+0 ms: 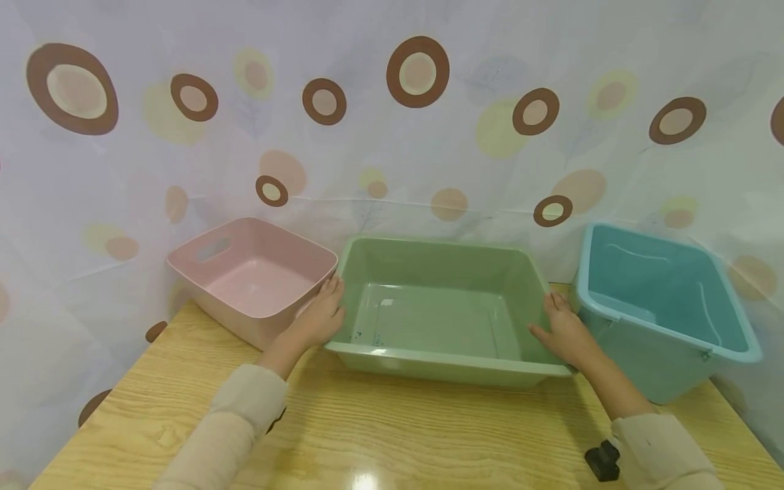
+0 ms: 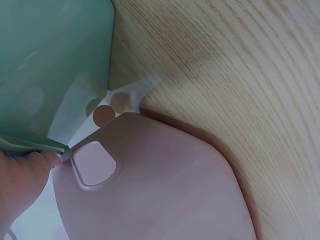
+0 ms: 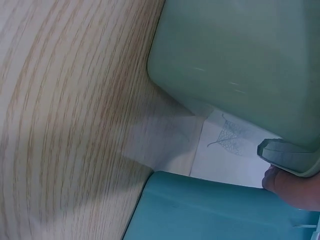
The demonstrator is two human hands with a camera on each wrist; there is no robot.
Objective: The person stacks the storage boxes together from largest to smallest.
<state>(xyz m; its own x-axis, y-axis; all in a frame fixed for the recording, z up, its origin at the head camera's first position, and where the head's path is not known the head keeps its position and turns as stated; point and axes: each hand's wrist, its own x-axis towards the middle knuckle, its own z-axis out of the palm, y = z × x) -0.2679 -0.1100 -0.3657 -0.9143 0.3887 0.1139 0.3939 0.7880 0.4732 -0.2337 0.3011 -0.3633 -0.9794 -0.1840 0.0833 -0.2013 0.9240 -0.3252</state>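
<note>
A wide green plastic basin [image 1: 453,359] sits in the middle of the table, its open top facing up. At its left rim my left hand [image 1: 323,314] grips the edge, fingers on the outside beside the pink bin. My right hand [image 1: 566,333] holds the right rim, with the thumb toward the inside and the fingers under the lip, as the right wrist view shows. Some small blue marks lie on the basin's floor at the near left. In the left wrist view, the left hand [image 2: 25,182] pinches the rim close to the handle hole of the pink bin [image 2: 165,185].
The pink bin [image 1: 235,327] stands at the left, turned at an angle. A taller blue-green bin [image 1: 649,364] is close on the right, near my right hand. Behind everything hangs a patterned curtain [image 1: 367,156]. The wooden table [image 1: 392,429] extends toward me.
</note>
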